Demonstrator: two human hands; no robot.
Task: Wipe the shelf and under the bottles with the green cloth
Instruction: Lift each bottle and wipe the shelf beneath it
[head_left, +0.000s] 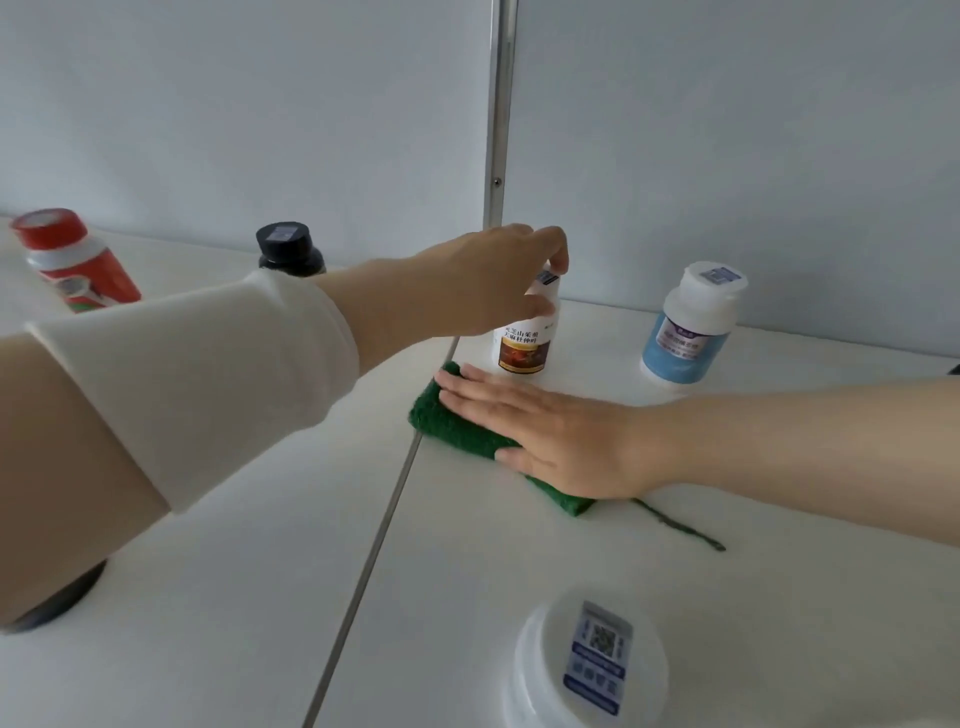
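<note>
- Left hand (498, 280): its grip curls round the bottle (522, 348) at the cap; it is probably light, rigid and tippy.
- Right hand (545, 431): grip wide and flat, it presses the soft cloth (452, 421) just beside the bottle.

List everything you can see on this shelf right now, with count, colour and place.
folded green cloth: one, green, mid-shelf under the right hand, loose thread trailing right
white bottle with brown label: one, white, just behind the cloth
white bottle with blue label: one, white and blue, back right
dark bottle with black cap: one, black, back left of centre
red-and-white bottle: one, red and white, back left
white round top with blue code sticker: one, white, near edge
dark round object: one, near left, mostly hidden by the sleeve
white shelf: one, white, split by a metal strip
left hand: grips the brown-label bottle's top
right hand: flat on the cloth
</note>
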